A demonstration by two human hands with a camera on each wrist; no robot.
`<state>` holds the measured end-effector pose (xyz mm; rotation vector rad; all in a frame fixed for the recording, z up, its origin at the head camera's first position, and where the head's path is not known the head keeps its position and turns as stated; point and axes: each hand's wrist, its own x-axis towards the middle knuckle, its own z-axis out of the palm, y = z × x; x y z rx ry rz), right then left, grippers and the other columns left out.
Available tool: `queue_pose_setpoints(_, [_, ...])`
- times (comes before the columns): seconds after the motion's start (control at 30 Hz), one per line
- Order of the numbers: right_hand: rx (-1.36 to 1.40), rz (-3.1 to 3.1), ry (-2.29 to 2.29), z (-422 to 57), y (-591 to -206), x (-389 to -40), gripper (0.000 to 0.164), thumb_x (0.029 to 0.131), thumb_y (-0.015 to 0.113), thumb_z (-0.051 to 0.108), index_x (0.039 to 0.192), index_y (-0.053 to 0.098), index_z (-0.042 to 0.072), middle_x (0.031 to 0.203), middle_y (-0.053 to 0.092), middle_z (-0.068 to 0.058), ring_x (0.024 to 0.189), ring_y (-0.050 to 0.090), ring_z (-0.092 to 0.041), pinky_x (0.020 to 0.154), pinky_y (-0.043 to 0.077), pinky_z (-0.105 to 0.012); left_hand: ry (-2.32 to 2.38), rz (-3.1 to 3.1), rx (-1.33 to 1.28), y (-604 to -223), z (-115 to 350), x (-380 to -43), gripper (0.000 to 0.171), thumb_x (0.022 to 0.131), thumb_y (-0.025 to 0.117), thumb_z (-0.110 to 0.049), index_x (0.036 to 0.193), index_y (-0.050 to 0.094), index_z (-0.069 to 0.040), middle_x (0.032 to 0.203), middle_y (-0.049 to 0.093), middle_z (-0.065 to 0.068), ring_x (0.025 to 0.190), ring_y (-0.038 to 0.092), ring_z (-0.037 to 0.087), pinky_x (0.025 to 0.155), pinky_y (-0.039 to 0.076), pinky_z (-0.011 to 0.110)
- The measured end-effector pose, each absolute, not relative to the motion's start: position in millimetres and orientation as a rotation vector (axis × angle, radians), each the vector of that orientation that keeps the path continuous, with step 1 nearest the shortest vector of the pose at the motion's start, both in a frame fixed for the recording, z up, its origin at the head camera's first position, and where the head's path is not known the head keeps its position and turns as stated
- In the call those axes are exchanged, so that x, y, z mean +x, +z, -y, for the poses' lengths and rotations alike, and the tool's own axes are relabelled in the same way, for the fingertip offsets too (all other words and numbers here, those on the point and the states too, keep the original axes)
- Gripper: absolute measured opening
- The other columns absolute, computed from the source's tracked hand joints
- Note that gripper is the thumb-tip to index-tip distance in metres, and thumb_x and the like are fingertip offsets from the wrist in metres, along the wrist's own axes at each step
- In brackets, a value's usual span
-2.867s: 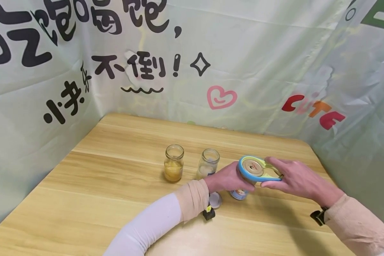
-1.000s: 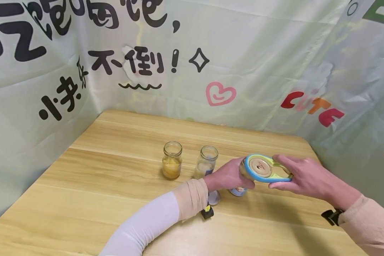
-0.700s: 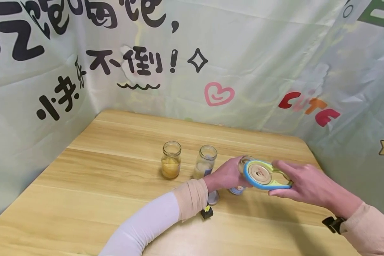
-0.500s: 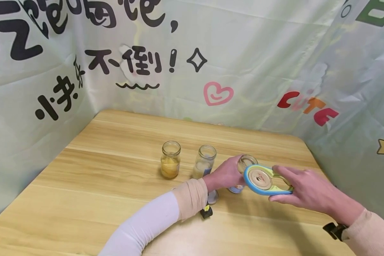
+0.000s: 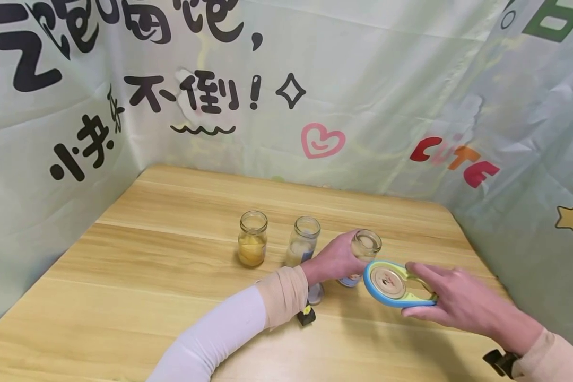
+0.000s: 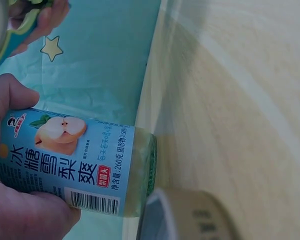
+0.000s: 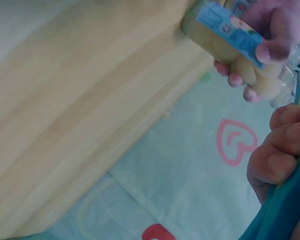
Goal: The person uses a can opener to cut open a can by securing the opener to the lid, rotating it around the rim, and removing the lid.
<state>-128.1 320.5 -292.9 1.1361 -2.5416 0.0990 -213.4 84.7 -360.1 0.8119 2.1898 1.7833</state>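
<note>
In the head view my left hand (image 5: 336,260) grips an open glass jar (image 5: 366,243) upright, its thumb and fingers wrapped round the sides. A blue label with a pear picture (image 6: 62,132) covers the jar in the left wrist view; pale fruit pieces show through the glass in the right wrist view. My right hand (image 5: 465,300) holds a blue and yellow-green jar opener (image 5: 369,289) by its handle end. A round gold lid (image 5: 388,282) sits inside the opener's loop. Opener and lid are in front of the jar, apart from its mouth.
Two open glass jars stand to the left, one with yellow fruit (image 5: 252,250), the other with pale contents (image 5: 300,252). A loose lid (image 5: 317,294) lies upturned on the wooden table (image 5: 162,297) beside the left wrist. Printed cloth walls (image 5: 387,106) border the table.
The jar opener has come off the jar with the lid in it and moved down toward me, baring the jar's mouth. The left hand keeps its grip on the jar.
</note>
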Motion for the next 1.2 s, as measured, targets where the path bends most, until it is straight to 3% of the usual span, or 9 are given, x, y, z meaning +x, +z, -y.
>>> queue_pose_setpoints(0.4, [1.172, 2.581, 0.175, -325, -328, -114, 0.069, 0.063, 0.080, 0.056, 0.113, 0.058, 0.013, 0.066, 0.029, 0.023, 0.053, 0.028, 0.007, 0.048, 0.031, -0.011, 1.777, -2.205, 0.826, -360, -84, -213, 0.051, 0.070, 0.077, -0.015, 0.114, 0.053, -0.024, 0.086, 0.065, -0.007, 0.072, 0.060, 0.007, 0.068, 0.052, 0.023])
queue_pose_setpoints(0.8, [1.344, 2.724, 0.498, -320, -356, -108, 0.043, 0.078, 0.077, 0.037, 0.109, 0.051, 0.024, 0.069, 0.038, 0.025, 0.056, 0.037, 0.013, 0.047, 0.027, -0.004, 1.778, -2.167, 0.844, -359, -81, -214, 0.051, 0.073, 0.075, -0.017, 0.118, 0.051, -0.023, 0.089, 0.065, -0.006, 0.073, 0.060, 0.009, 0.071, 0.051, 0.024])
queue_pose_setpoints(1.2, [1.421, 2.897, 0.871, -313, -364, -114, 0.021, 0.091, 0.064, 0.018, 0.106, 0.055, 0.030, 0.067, 0.037, 0.025, 0.052, 0.029, 0.013, 0.042, 0.029, -0.012, 1.767, -2.182, 0.837, -358, -80, -215, 0.050, 0.072, 0.076, -0.017, 0.115, 0.052, -0.024, 0.087, 0.064, -0.006, 0.073, 0.059, 0.009, 0.071, 0.051, 0.023])
